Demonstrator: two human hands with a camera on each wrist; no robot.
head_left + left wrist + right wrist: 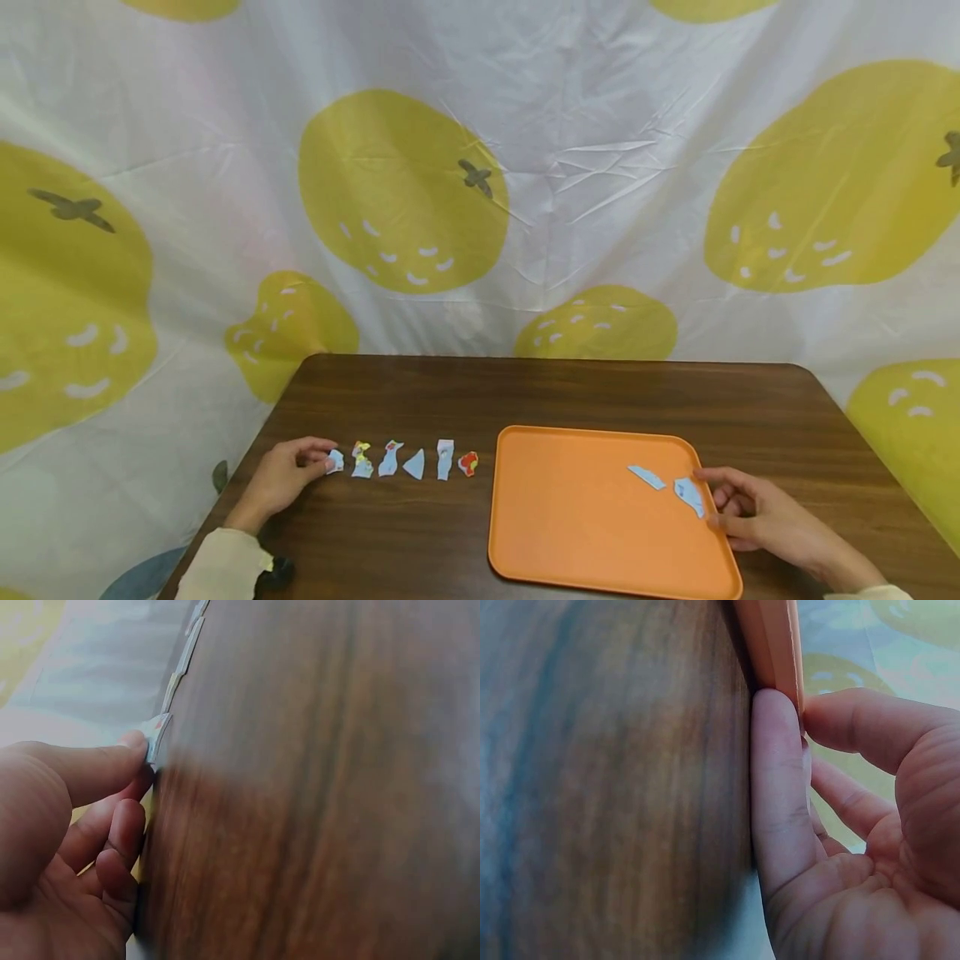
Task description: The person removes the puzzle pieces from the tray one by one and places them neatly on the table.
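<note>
At the left end of a row of torn paper pieces, my left hand [281,479] pinches a small pale-blue scrap [336,461] between thumb and forefinger. In the left wrist view the thumb lies on that scrap [156,735], low at the tabletop. My right hand [765,512] holds the right rim of an orange tray [585,508], the thumb at the rim and other fingers along its outer side. Two light-blue paper pieces lie in the tray: a narrow one [647,477] and a wider one [688,497] beside the right rim.
Rightward along the row lie a yellow-and-blue piece [362,460], a curved blue piece [390,458], a triangular piece [415,465], an upright strip [445,460] and a red-yellow piece [468,463]. All rest on the dark wooden table [420,542]. A fruit-patterned curtain [570,208] hangs behind.
</note>
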